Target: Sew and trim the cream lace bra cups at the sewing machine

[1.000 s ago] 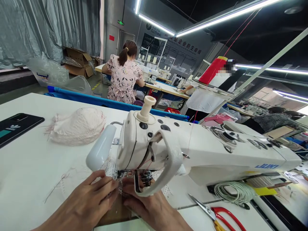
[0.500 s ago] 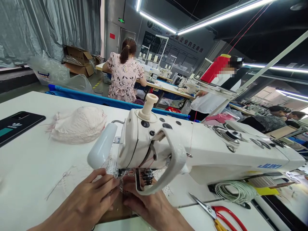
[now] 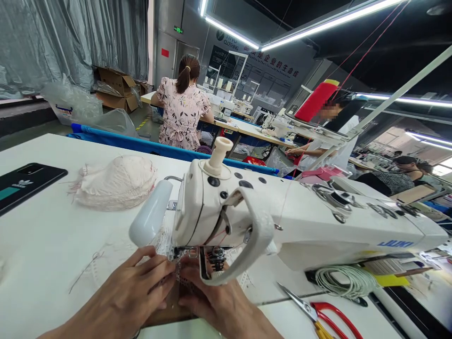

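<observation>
White lace (image 3: 164, 241) under sewing machine (image 3: 310, 214) head, between left hand (image 3: 139, 287) and right hand (image 3: 221, 301). Hands close together, touching lace; pinch hidden, can't tell. Looks partway: some lace past machine head, bit by fingers seems left.

Left fingers (image 3: 159, 273), right fingers (image 3: 196, 305): bare. Forearms (image 3: 88, 318): bare where visible. Left wrist (image 3: 118, 310): dark sliver (image 3: 136, 334), type unclear.
</observation>
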The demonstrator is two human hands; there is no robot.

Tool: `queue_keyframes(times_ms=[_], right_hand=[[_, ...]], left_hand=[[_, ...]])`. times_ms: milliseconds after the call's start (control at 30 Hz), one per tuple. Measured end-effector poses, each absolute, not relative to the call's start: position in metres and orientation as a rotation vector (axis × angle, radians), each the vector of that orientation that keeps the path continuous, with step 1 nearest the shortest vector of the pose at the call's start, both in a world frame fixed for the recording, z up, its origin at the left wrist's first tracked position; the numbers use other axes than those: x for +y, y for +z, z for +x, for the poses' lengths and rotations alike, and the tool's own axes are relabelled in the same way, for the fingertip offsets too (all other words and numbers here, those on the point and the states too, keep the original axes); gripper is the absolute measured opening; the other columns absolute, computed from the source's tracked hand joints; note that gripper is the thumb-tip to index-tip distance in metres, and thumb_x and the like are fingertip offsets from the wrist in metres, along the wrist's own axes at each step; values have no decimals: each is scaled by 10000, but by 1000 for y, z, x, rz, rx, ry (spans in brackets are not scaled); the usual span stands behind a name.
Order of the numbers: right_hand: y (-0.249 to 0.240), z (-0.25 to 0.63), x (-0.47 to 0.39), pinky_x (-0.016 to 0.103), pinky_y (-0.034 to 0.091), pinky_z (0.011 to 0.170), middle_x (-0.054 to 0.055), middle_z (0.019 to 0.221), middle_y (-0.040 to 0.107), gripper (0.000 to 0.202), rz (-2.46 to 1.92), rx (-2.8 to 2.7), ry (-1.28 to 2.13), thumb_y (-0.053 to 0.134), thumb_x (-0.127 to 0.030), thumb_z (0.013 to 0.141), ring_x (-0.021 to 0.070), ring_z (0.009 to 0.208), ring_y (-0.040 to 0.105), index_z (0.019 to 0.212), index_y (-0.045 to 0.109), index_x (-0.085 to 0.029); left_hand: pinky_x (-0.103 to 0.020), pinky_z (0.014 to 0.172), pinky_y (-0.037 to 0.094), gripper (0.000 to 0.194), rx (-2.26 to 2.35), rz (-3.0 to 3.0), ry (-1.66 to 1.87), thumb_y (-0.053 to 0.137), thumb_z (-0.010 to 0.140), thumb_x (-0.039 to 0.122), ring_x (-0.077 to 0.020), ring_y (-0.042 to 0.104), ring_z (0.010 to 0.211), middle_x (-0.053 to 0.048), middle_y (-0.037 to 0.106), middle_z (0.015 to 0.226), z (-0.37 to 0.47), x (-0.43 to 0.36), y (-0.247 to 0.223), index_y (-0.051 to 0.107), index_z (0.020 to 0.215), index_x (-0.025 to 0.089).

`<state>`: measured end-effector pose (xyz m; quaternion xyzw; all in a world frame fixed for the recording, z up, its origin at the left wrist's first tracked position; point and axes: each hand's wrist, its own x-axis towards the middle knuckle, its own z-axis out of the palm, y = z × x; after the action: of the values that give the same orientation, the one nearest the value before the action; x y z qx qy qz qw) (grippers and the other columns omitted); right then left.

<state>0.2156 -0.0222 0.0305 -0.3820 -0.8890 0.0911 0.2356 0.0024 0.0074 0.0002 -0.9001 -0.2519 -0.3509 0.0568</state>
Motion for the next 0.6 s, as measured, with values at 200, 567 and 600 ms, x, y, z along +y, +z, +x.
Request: queue_keyframes(times_ms=[200,567,600], right_hand=[[30,216,-22,355,485,855,63,1104,667,209,-1029,-2423,234,559,-365,916,221,997,600,896,670,-188],[34,216,-22,357,482,878,68,1033,671,210,-1055,-2452,211,551,-365,916,221,974,596,1020,643,-207],[34,216,-22,359,482,879,69,1032,671,213,-1056,-2452,198,552,-367,916,221,977,595,1026,643,-209]], left_hand=[[-283,974,297,120,-778,-2713,-1098,528,906,219,-119,566,758,62,667,792,1,6,-6,640,871,248],[-274,918,320,56,-751,-2719,-992,606,869,265,-111,546,752,85,651,780,1,8,4,638,908,239],[-278,917,319,50,-752,-2716,-997,608,866,269,-114,545,751,84,652,786,2,8,4,636,895,241]])
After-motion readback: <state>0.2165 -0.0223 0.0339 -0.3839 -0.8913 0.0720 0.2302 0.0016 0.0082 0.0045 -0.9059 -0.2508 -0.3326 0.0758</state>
